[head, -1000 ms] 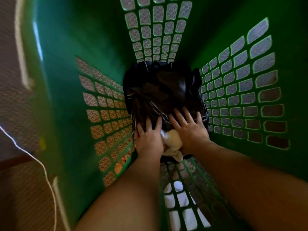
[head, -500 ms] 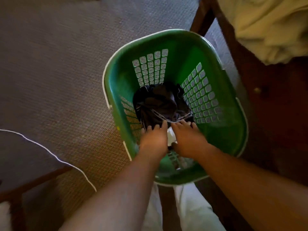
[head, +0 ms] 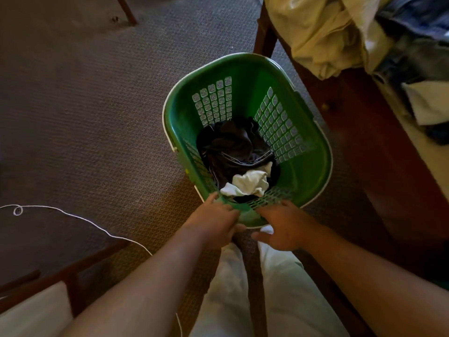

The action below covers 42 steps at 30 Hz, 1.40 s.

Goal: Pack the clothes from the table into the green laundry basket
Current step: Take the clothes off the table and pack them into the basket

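- Just beyond both hands, the basket stands on the carpet, with dark clothes and a white cloth at its bottom.
- Left hand: loose-fingered at the near rim, holding nothing.
- Right hand: beside it, spread, empty.
- Far beyond the right hand, a cream cloth and jeans lie on the table.

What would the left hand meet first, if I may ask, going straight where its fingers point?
Probably the basket's near wall, right at the left hand's fingertips; past it lies the white cloth. Depth is unclear.
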### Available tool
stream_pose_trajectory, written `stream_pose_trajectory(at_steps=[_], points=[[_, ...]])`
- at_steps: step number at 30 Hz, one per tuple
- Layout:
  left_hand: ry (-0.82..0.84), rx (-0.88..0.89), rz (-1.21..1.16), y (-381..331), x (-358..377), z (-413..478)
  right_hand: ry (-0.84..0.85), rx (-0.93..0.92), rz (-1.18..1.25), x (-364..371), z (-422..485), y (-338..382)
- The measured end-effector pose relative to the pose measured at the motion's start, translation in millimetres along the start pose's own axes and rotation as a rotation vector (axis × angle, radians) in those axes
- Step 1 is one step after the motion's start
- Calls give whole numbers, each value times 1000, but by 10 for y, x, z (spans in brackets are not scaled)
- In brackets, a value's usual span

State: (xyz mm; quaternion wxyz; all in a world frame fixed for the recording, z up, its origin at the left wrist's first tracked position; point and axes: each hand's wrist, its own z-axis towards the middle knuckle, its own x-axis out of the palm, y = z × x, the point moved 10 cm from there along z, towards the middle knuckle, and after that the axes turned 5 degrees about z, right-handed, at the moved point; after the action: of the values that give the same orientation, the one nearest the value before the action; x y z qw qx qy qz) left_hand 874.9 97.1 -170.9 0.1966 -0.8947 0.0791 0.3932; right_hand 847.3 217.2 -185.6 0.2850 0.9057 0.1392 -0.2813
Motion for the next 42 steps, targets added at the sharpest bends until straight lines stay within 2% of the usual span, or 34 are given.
stream_pose_trajectory(at_steps=[3, 8, 13, 19, 23, 27, 29, 31, 33, 37, 42], points=[[30, 67, 148, -27, 83, -45, 18, -12, -136, 66, -36, 16], [-46, 52, 245, 38, 64, -77, -90, 12, -288, 164, 23, 62], [-96, -52, 249, 145, 5, -155, -215, 3, -223, 166, 103, 208], [-77, -101, 249, 265, -14, -261, -152, 23, -169, 310, 218, 384], [-109, -90, 222, 192, -59, -224, -162, 14, -199, 273, 170, 302], [-73, -136, 142, 177, -41, -209, -74, -2, -247, 274, 154, 283], [-53, -169, 31, 200, -26, -215, -32, -56, -178, 247, 181, 346], [-78, -173, -92, 176, -92, -186, -79, -63, -29, 49, 236, 360], [-137, -186, -140, 155, -212, -110, -200, -23, 30, -264, 279, 326], [-194, -305, -213, 265, -390, -10, -283, 83, 0, -669, 276, 280], [-231, -306, -237, 254, -765, -34, -308, 138, -41, -921, 88, 341]])
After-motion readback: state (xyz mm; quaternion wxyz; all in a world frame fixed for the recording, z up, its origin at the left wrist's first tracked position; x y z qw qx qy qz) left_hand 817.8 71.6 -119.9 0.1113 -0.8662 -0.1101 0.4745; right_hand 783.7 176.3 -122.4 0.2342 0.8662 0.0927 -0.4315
